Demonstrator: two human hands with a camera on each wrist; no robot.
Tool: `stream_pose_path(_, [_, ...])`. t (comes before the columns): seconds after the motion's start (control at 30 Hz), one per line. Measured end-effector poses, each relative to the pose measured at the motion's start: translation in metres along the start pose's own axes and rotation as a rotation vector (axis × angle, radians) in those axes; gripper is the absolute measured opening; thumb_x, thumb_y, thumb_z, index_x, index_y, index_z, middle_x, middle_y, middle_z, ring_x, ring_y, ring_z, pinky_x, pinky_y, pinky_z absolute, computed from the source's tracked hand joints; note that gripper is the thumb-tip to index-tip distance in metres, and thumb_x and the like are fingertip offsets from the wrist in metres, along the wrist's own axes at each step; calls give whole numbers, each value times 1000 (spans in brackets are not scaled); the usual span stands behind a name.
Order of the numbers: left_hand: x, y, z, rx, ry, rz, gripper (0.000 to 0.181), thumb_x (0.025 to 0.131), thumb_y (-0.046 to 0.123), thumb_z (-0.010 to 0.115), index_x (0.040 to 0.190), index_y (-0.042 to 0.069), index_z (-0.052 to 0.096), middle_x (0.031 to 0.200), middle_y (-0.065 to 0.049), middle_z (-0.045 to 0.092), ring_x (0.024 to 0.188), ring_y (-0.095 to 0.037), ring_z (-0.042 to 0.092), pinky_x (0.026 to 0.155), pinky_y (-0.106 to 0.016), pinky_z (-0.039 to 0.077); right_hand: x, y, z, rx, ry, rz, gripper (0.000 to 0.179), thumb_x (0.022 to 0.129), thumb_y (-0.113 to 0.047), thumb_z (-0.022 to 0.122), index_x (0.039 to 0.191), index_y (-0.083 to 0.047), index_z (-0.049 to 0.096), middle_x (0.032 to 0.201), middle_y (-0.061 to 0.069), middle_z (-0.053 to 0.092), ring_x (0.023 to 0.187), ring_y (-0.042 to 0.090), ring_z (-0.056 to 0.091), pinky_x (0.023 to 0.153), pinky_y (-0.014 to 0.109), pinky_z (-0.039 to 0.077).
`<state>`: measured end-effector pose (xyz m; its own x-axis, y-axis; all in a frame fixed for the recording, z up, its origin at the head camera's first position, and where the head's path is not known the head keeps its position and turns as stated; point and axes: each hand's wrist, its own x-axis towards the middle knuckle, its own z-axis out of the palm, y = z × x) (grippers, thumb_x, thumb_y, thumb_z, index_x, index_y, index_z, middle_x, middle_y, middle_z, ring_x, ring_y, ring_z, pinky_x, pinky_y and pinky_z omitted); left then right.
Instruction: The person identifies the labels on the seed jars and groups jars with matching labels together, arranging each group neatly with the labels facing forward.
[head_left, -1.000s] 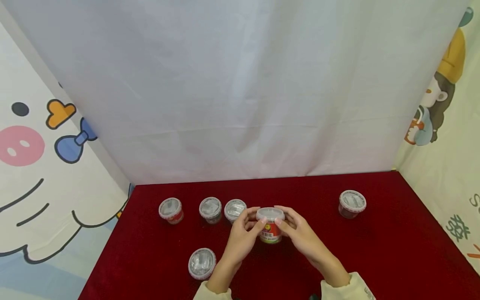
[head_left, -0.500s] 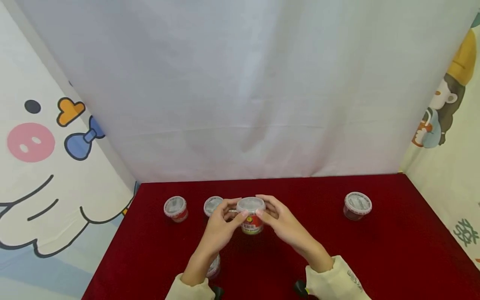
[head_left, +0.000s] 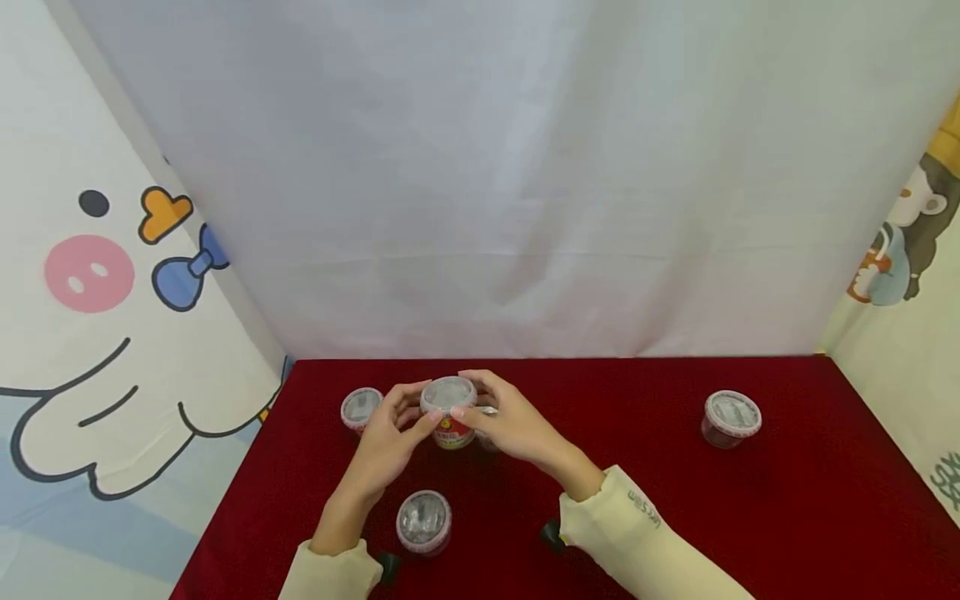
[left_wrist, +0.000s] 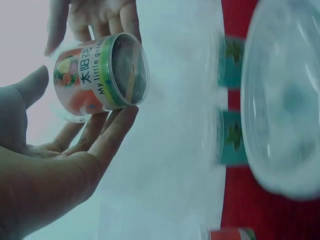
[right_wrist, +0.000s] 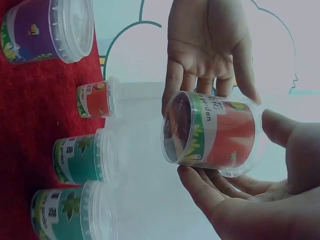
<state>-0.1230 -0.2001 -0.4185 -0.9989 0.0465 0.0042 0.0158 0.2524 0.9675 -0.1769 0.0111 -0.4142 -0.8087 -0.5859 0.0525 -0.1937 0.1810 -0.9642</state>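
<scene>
A small clear plastic cup with a lid (head_left: pixel 448 396), wrapped in a red, white and green "My little garden" label, is held above the table between both hands. My left hand (head_left: pixel 382 437) grips its left side, thumb at the front and fingers behind. From the other side my right hand (head_left: pixel 513 425) grips it the same way. The left wrist view shows the cup's clear base (left_wrist: pixel 131 70), with dark contents and a pale stick-like strip inside. Directly behind the hands, another lidded cup (head_left: pixel 487 442) is mostly hidden.
On the dark red cloth (head_left: pixel 615 517) stand more lidded cups: a red-labelled one (right_wrist: pixel 93 98), two green-labelled ones (right_wrist: pixel 77 157) and a purple-labelled one (right_wrist: pixel 35 30). One cup (head_left: pixel 423 521) is near the left forearm; another (head_left: pixel 731 419) stands far right. A pale curtain (head_left: pixel 487 208) hangs behind.
Both hands have carried the red-labelled cup leftward and slightly farther back, keeping their hold. The cup near the left forearm, mostly covered half a second ago, shows fully again. The head view has shifted slightly.
</scene>
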Motion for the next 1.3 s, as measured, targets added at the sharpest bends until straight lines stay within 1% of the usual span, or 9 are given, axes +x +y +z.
stream_pose_path(0.13, [3, -7, -15, 26, -3, 1, 51, 109, 22, 63, 155, 10, 45, 153, -17, 49, 138, -35, 51, 107, -47, 50, 17, -2, 10, -37, -6, -11, 56, 108, -20, 64, 157, -3, 44, 153, 19, 52, 139, 40, 55, 107, 53, 53])
stream_pose_path(0.2, [4, -11, -22, 37, -5, -2, 51, 110, 21, 62, 156, 10, 43, 155, -17, 47, 139, -35, 50, 108, -44, 50, 25, -3, 14, -55, -15, -14, 56, 108, -19, 65, 157, -2, 44, 155, 19, 51, 139, 40, 55, 107, 52, 54])
stream_pose_path(0.37, [10, -21, -35, 85, 22, -7, 53, 109, 20, 62, 158, 9, 42, 158, -15, 43, 141, -32, 50, 103, -24, 49, 42, -1, 23, -113, -29, -27, 58, 107, -19, 67, 157, -1, 44, 156, 19, 50, 139, 38, 55, 107, 51, 54])
stream_pose_path(0.5, [13, -27, -43, 108, 54, 14, 56, 109, 21, 63, 158, 5, 43, 158, -18, 44, 139, -33, 51, 98, -18, 49, 56, 1, 29, -147, -42, -50, 59, 106, -17, 68, 157, 0, 43, 155, 21, 50, 138, 39, 55, 108, 50, 53])
stream_pose_path(0.73, [16, -39, -55, 136, 81, -22, 60, 109, 24, 64, 161, 7, 40, 158, -18, 44, 140, -35, 49, 99, -25, 52, 79, 10, 39, -196, -78, -74, 64, 104, -16, 71, 157, 3, 41, 150, 22, 54, 132, 37, 59, 106, 44, 55])
stream_pose_path(0.8, [18, -42, -57, 137, 85, -23, 60, 109, 23, 63, 161, 6, 40, 157, -20, 43, 141, -36, 48, 100, -28, 53, 84, 12, 42, -222, -77, -87, 66, 103, -15, 73, 156, 5, 41, 150, 23, 54, 131, 36, 60, 106, 45, 55])
stream_pose_path(0.9, [21, -47, -59, 132, 93, -29, 60, 109, 19, 63, 162, 5, 39, 156, -21, 42, 141, -37, 48, 104, -39, 55, 92, 14, 47, -282, -72, -109, 68, 100, -16, 76, 155, 7, 43, 150, 24, 53, 130, 35, 59, 106, 46, 53])
stream_pose_path(1.03, [23, -53, -61, 116, 105, -49, 61, 109, 13, 61, 162, 2, 35, 157, -24, 40, 143, -40, 47, 109, -52, 52, 99, 17, 53, -346, -69, -102, 69, 98, -17, 78, 154, 5, 45, 149, 25, 51, 129, 35, 57, 107, 46, 52])
stream_pose_path(1.3, [22, -58, -67, 134, 134, -37, 61, 109, 9, 59, 163, -2, 32, 157, -30, 42, 141, -44, 50, 102, -42, 57, 109, 16, 61, -372, -81, -80, 70, 98, -20, 79, 156, 2, 45, 148, 21, 52, 129, 32, 57, 108, 43, 52])
